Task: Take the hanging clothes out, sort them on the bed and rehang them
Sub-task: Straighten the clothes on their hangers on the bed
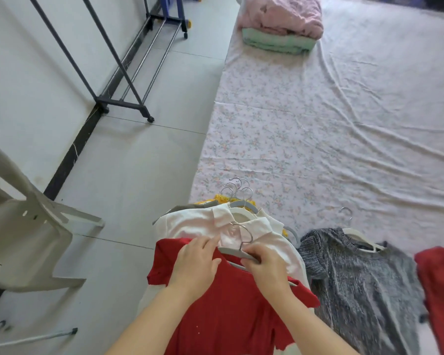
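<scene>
1. The left hand (pixel 195 262) lies on the shoulder of a red short-sleeved top (pixel 228 303) at lower centre of the frame. Its fingers are stretched out fairly straight, with the tips at the left end of a grey plastic hanger with a metal hook (pixel 231 251).
2. The right hand (pixel 267 267) is just right of it, fingers curled over the right arm of the grey hanger and gripping it.
3. The red top is spread on the near edge of a bed with a pale floral sheet (pixel 318 124), and the hanger sits at its neckline.
4. Under the red top and just above it in the frame lies a white collared shirt (pixel 190 224) on its own hanger. A yellow garment (pixel 222 197) shows beyond that, and a cluster of metal hanger hooks (pixel 237 188) points toward the upper frame.
5. Lower right, beside this pile, a grey marled knit top (pixel 356 278) lies flat on a white hanger (pixel 356 237).
6. At the right edge is part of another red garment (pixel 438 278).
7. At the top centre, a crumpled pink blanket (pixel 280 16) rests on a folded mint-green cloth (pixel 277 42) on the bed.
8. In the upper left a dark metal clothes rack on wheels (pixel 123 80) stands on the grey tiled floor (pixel 139 162) against the wall, with no clothes on the part in view.
9. A grey plastic chair (pixel 23 226) stands at the left edge.
</scene>
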Motion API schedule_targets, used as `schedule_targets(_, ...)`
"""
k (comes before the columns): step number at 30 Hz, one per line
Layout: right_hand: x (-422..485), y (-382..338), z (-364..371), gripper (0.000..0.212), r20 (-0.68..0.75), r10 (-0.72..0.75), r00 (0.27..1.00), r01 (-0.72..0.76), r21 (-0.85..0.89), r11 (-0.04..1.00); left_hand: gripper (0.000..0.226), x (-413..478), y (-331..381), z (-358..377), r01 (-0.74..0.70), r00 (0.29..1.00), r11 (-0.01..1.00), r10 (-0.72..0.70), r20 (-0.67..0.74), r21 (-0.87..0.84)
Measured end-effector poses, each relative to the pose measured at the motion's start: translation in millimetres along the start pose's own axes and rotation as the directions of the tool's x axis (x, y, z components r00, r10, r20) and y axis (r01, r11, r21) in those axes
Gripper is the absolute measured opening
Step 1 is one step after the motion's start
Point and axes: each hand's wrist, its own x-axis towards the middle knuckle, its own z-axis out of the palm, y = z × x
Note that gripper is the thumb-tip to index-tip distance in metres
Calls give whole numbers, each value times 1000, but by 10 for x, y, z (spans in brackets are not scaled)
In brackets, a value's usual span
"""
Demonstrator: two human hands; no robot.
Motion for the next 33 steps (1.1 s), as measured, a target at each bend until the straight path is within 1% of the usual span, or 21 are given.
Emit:
schedule_targets(2,-259,-80,-88,36,-51,-19,999,20,24,1000,46,-172,58,-35,-69,997,998,69,-18,3)
schedule_targets(4,-533,-131,-168,38,-106,-23,994,27,35,999,40,-353,137,-91,-160,985,987,158,-67,-32)
schedule_targets(7,-994,-174,-252,31,-199,-12,980,24,56,998,31,-618,250,-175,-266,959,958,252,-131,-105)
schedule_targets(11,-1627,-146,-306,20,-316,12,949,17,89,996,27,-1007,409,-229,-357,934,917,345,-94,-176)
schedule_targets(16,-2307,26,-398,29,-460,37,887,23,124,992,29,-1487,716,-128,-446,895,872,433,-109,-201)
schedule_targets(18,-2552,158,-449,30,-519,33,854,31,114,993,30,-1655,883,-55,-458,889,867,444,-113,-196)
schedule_targets(19,-2666,239,-479,29,-545,25,838,29,92,995,30,-1729,967,-8,-461,887,866,448,-109,-195)
schedule_targets(21,-2874,425,-552,36,-574,-21,818,34,12,999,31,-1852,1131,109,-469,883,859,459,-97,-204)
schedule_targets(24,-3156,727,-688,49,-568,-125,813,47,-150,988,31,-2014,1396,304,-475,879,856,471,-68,-206)
schedule_targets(26,-3313,947,-827,54,-567,-151,810,32,-216,976,32,-2109,1608,460,-475,879,858,474,-53,-194)
schedule_targets(29,-3507,1309,-1123,57,-575,-165,801,5,-268,963,33,-2230,1998,721,-452,891,872,453,-43,-188)
schedule_targets(33,-3749,1838,-1651,56,-572,-184,799,4,-301,954,33,-2415,2611,1110,-406,914,894,402,-58,-191)
